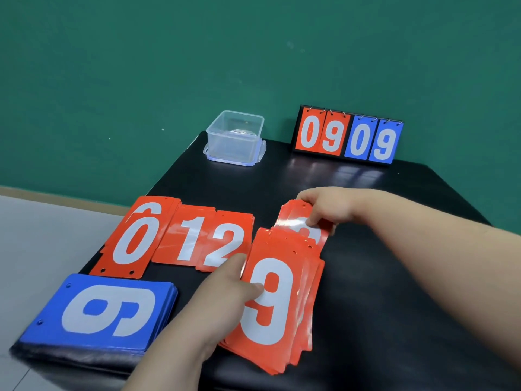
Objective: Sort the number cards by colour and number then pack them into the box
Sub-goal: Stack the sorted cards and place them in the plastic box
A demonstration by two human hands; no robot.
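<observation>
The red stack (277,320), topped by 9, is held at its left edge by the left hand (225,297); its farthest card (293,218) is pinched by the right hand (327,207).

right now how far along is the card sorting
Done: the blue stack is gathered, and a red row reads 0, 1, 2. In hand: the left hand holds the red pile showing 9; the right hand pinches a red card beyond it. Left: sorting that pile and packing; the box holds no cards.

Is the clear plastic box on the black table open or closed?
Open: the clear plastic box has no cover on top; its lid lies underneath it.
</observation>
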